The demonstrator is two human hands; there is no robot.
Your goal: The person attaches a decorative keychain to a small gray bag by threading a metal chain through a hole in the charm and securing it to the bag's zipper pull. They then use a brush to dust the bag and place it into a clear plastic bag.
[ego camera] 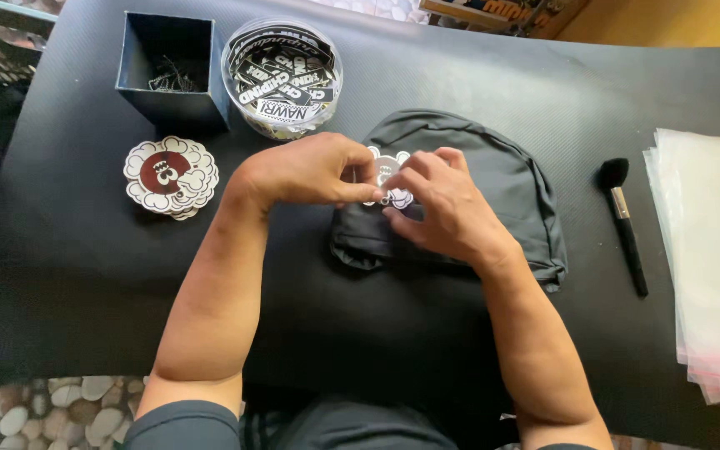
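Both of the person's hands are at work over a black fabric bag lying flat near the middle of a black table cover. The left hand has its thumb and forefinger pinched together on the left edge of a small flower-shaped tag, white-rimmed with a pale centre. The right hand meets it from the other side, fingers curled and closed on the same tag, so the two hands touch over it. The tag sits just above the upper part of the bag; whether it is fixed to the fabric or only held against it cannot be told, since the fingers hide most of it. To the left of the hands, well apart from the bag, lies a stack of flower-shaped tags of matching shape, white-edged with a dark red centre. Behind that stack stands an open dark blue square box containing small dark fasteners too fine to identify. Just beside the box, touching the top edge of the bag, is a round clear tub filled with black and white printed labels. To the right of the bag, apart from it, a black-handled brush with a dark bristle head lies on the cover. At the far right edge is a pile of clear plastic sleeves, squared up and untouched.
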